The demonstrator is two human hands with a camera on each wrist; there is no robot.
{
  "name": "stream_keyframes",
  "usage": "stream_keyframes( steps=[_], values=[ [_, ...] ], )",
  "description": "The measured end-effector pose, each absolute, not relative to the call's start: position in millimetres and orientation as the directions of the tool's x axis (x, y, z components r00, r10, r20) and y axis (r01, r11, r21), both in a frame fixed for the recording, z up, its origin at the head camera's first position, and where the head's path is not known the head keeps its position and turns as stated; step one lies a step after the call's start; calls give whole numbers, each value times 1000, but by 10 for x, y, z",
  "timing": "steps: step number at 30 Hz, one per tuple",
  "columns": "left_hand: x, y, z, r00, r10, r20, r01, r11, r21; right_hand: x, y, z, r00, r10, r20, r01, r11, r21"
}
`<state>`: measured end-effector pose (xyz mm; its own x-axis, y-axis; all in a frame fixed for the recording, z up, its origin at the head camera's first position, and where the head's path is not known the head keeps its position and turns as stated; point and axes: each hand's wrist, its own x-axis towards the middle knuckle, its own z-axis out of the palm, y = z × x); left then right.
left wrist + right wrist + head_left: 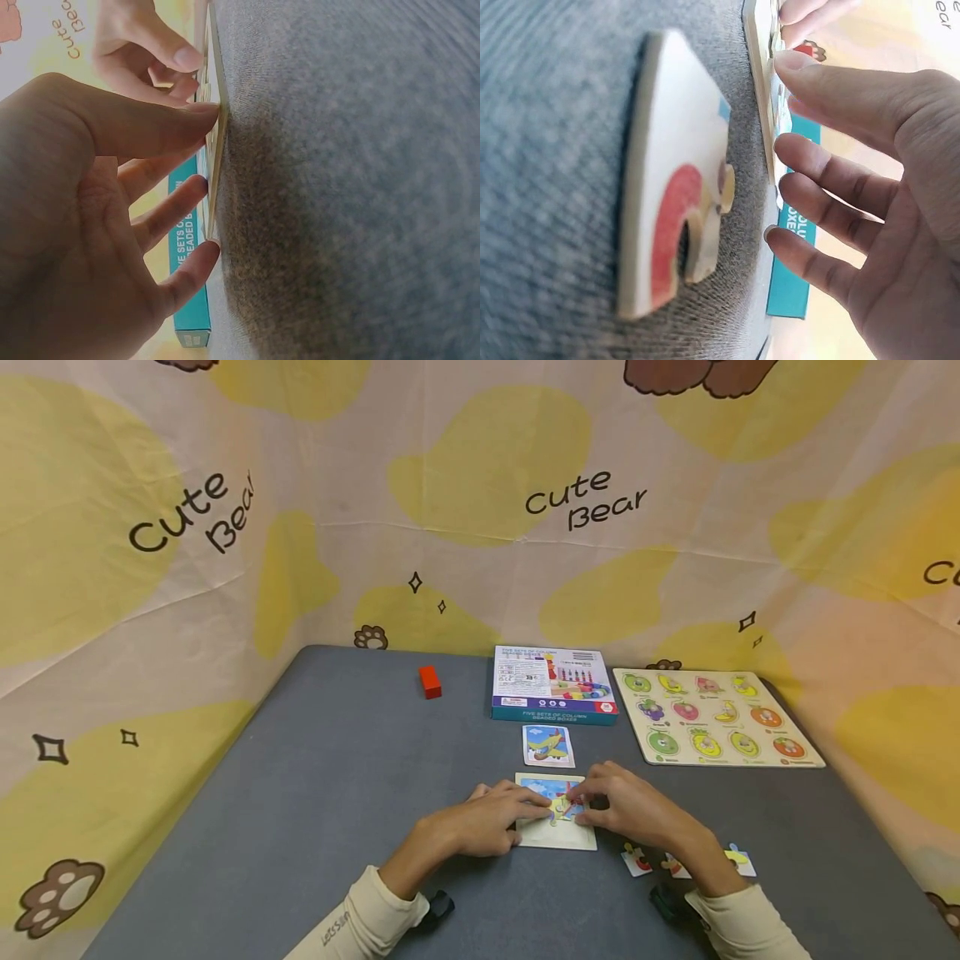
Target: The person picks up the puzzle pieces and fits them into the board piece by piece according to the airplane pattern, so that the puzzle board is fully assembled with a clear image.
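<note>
A wooden puzzle board (557, 837) with a sky and plane picture lies before me, partly filled with pieces. My left hand (480, 821) rests on its left side, fingers stretched over the picture and thumb at the near left edge. The right hand (633, 806) pinches a small puzzle piece (576, 804) between thumb and index finger at the board's right side; the fingers cover much of it. Loose puzzle pieces lie near the right forearm, among them a white and red one (676, 180). Beyond the board lies a picture card (548, 746) of a yellow plane.
A boxed toy set (553, 685) stands at the back, beside a fruit puzzle board (720, 718) on the right. Back left is a red block (430, 682). Another loose piece (741, 860) is right of my forearm. Printed cloth walls (480, 527) enclose the grey table (322, 777).
</note>
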<state>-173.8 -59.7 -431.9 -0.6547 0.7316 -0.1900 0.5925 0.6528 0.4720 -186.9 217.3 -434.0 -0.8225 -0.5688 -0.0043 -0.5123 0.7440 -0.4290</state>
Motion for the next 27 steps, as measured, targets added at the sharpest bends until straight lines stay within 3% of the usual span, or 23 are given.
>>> stream_keyframes(
  steps=[27],
  values=[
    [-1739, -589, -4335, -660, 726, -191, 599, 663, 450, -1856, 2152, -4354, -809, -587, 5, -535, 733, -420]
  ],
)
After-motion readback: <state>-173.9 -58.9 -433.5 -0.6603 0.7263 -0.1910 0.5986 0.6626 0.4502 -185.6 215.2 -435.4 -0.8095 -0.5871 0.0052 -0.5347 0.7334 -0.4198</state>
